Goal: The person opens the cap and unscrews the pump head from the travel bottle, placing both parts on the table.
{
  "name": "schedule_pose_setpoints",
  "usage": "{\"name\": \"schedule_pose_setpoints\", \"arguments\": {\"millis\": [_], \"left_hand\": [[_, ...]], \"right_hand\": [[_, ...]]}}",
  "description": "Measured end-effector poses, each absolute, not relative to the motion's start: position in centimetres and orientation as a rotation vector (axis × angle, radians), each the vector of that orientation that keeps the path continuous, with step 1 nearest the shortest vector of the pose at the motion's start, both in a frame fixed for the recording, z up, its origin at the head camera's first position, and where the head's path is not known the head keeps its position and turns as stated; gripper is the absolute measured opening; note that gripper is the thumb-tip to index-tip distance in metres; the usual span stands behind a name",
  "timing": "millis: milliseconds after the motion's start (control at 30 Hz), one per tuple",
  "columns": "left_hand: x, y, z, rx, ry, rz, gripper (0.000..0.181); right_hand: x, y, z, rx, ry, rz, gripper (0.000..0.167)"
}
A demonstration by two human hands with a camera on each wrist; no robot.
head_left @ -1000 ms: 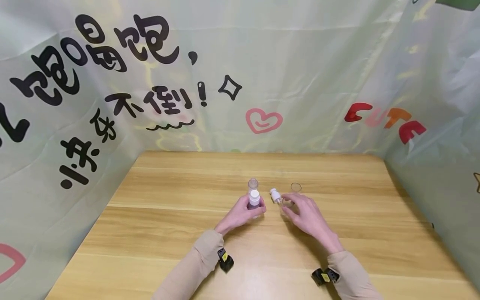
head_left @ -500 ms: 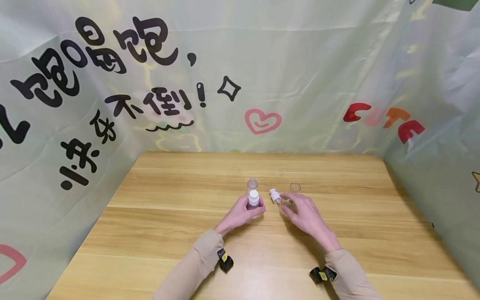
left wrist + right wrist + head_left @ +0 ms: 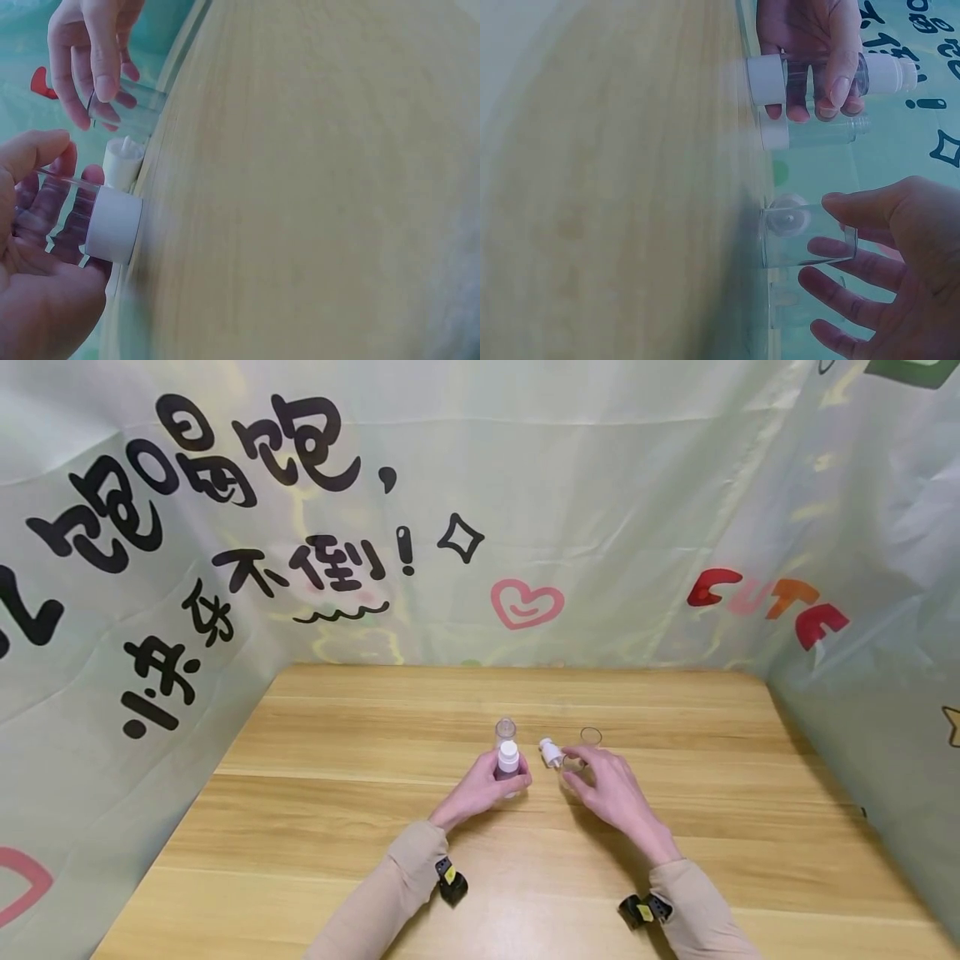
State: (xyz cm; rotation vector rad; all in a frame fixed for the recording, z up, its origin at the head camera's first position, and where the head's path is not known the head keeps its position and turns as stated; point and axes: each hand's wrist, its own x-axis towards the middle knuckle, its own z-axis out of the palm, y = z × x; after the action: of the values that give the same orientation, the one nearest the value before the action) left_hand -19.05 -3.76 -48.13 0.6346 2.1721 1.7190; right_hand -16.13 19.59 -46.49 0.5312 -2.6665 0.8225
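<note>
Near the middle of the table, my left hand [image 3: 483, 789] grips a small clear pump bottle [image 3: 507, 763] with a white top and a white base [image 3: 114, 225]. It stands upright, fingers and thumb wrapped round its clear body. The thumb and fingers of my right hand [image 3: 617, 789] close lightly round the sides of a clear cap [image 3: 806, 236] that stands on the table. Between the hands lies a loose white pump head [image 3: 551, 752]. Just behind the held bottle stands a second clear bottle [image 3: 506, 727] with an uncovered threaded neck and a white base [image 3: 775, 131].
Another clear cap [image 3: 591, 736], seen mostly as a thin dark rim, stands beyond my right hand. The wooden table [image 3: 360, 735] meets a pale printed cloth [image 3: 622, 510] at the back and on both sides.
</note>
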Motion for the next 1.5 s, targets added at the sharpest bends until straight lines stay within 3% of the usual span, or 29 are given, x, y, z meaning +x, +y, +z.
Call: {"name": "schedule_pose_setpoints", "arguments": {"millis": [1100, 1500], "left_hand": [[-19.1, -3.7, -48.1, 0.622, 2.162, 1.728, 0.015], [-19.1, -3.8, -48.3, 0.588, 2.132, 1.735, 0.019]], "right_hand": [[-15.8, 21.6, -46.1, 0.398, -2.706, 0.774, 0.045], [-15.8, 19.2, -45.2, 0.390, -2.446, 0.813, 0.030]]}}
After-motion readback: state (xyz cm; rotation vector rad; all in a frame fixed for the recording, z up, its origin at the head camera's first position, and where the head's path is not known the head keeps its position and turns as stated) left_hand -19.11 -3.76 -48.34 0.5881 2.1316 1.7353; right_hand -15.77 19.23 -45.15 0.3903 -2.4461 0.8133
